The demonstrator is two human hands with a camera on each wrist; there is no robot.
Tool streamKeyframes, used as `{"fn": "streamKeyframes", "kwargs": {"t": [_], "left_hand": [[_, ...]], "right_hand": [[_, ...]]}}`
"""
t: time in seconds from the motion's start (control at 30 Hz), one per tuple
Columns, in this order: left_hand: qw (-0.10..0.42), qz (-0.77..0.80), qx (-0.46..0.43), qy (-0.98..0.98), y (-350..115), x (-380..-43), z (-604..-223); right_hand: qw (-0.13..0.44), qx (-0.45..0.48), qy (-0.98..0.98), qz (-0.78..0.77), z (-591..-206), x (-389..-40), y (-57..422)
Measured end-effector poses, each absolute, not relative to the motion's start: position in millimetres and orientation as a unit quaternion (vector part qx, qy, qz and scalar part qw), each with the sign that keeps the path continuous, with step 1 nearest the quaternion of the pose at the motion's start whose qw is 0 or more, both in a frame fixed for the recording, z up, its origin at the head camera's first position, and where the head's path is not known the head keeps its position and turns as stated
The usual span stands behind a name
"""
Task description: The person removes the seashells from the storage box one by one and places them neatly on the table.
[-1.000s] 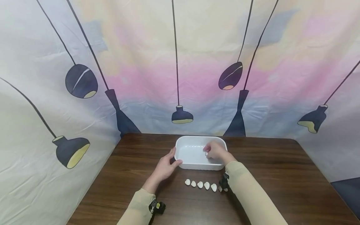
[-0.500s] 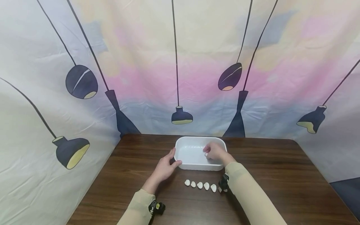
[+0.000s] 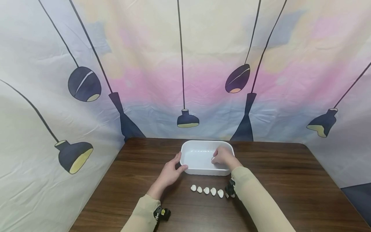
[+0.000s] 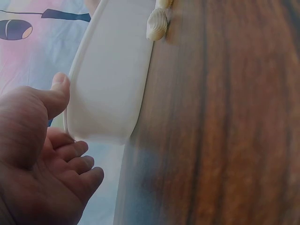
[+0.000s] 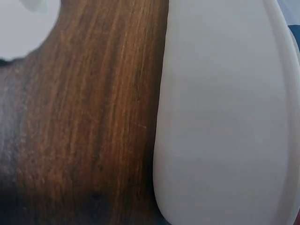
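A white rectangular dish (image 3: 197, 172) stands near the table's far edge. My left hand (image 3: 169, 172) grips its left end, thumb at the rim; in the left wrist view, the curled fingers (image 4: 77, 161) lie by the dish's end wall. Inside the dish, toward its right side, my right hand (image 3: 223, 156) pinches a small white shell (image 3: 213, 158), mostly covered by the fingers. In front of the dish several white shells (image 3: 206, 190) lie in a row. The left wrist view shows one ridged shell (image 4: 157, 24). The right hand itself is out of the right wrist view.
The dark wooden table (image 3: 275, 180) extends on both sides of the dish. A wrist camera (image 3: 230, 187) on the right arm partly hides the row's right end. Behind the table hangs a cloth (image 3: 214, 80) printed with lamps.
My right hand has shifted slightly and its fingers have drawn in, so less of the shell shows. The left hand, the dish and the row of shells stay as they were.
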State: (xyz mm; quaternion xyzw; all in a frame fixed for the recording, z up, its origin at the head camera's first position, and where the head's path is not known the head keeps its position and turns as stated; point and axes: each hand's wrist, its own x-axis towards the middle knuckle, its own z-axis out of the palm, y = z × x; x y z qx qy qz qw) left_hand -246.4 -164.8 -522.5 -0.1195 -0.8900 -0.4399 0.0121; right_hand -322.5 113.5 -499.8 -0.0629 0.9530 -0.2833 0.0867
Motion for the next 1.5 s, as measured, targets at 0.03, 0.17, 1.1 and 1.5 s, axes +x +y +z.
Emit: {"fn": "streamKeyframes", "kwargs": {"t": [0.03, 0.17, 1.1, 1.5], "left_hand": [[0.013, -0.440, -0.120, -0.890, -164.6, -246.5, -522.6], [0.012, -0.443, -0.120, -0.888, -164.7, -246.4, -521.8], [0.009, -0.441, -0.118, -0.890, -164.2, -246.0, -521.2], [0.012, -0.437, -0.120, -0.891, -165.0, -247.6, -522.6]], "right_hand": [[0.085, -0.062, 0.954, -0.279, -499.5, -321.9, 113.4], [0.082, -0.062, 0.957, -0.271, -499.7, -322.5, 113.6], [0.086, -0.053, 0.952, -0.290, -502.0, -323.4, 112.5], [0.063, -0.073, 0.946, -0.310, -501.0, -321.5, 112.1]]}}
